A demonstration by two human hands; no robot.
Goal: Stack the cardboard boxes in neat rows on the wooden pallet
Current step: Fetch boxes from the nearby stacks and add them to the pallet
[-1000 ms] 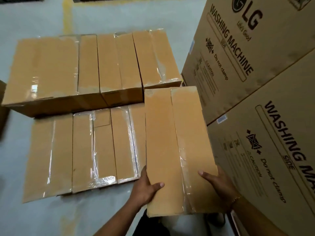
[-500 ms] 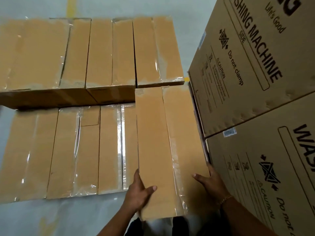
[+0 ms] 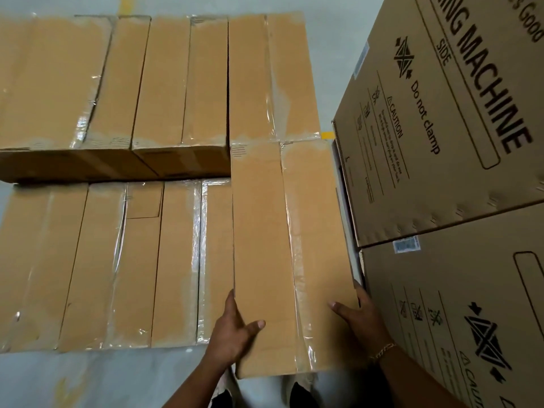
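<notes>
Clasping fingers (image 3: 230, 301) of left hand (image 3: 235, 331) and right hand (image 3: 362, 316) hold the cardboard box (image 3: 265, 245), long axis pointing away.

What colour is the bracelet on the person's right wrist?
Gold; the bracelet shows in the head view.

One long box (image 3: 291, 260): tan, taped, flat, 5 o'clock; low row of boxes (image 3: 117, 266), 8 o'clock; taller row (image 3: 164, 81), 11 o'clock.
</notes>
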